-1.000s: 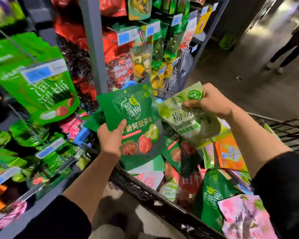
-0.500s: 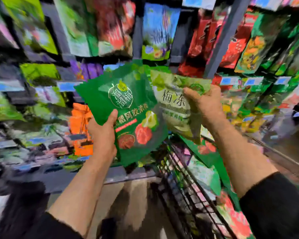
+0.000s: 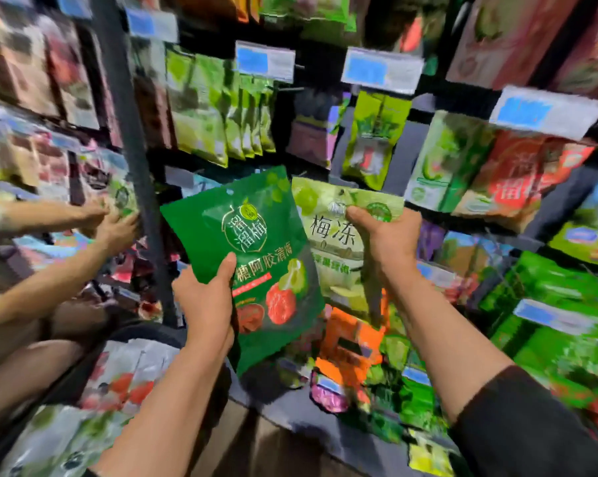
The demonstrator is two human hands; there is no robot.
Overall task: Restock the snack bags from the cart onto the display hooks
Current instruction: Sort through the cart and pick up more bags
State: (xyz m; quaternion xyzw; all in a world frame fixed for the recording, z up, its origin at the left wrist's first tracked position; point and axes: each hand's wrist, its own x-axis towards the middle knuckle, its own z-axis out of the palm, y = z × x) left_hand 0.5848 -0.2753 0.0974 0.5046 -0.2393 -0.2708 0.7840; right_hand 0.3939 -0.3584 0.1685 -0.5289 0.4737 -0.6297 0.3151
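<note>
Two snack bags are up before the hooks: the left hand (image 3: 206,306) grips the dark green bag (image 3: 256,256) at its lower edge, while the right hand (image 3: 389,241) pinches the pale green bag (image 3: 332,235) near its top, closer to the display hooks (image 3: 299,87) above it.

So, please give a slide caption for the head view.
Left hand holds dark green bag, right hand light green bag, before display hooks.
</note>
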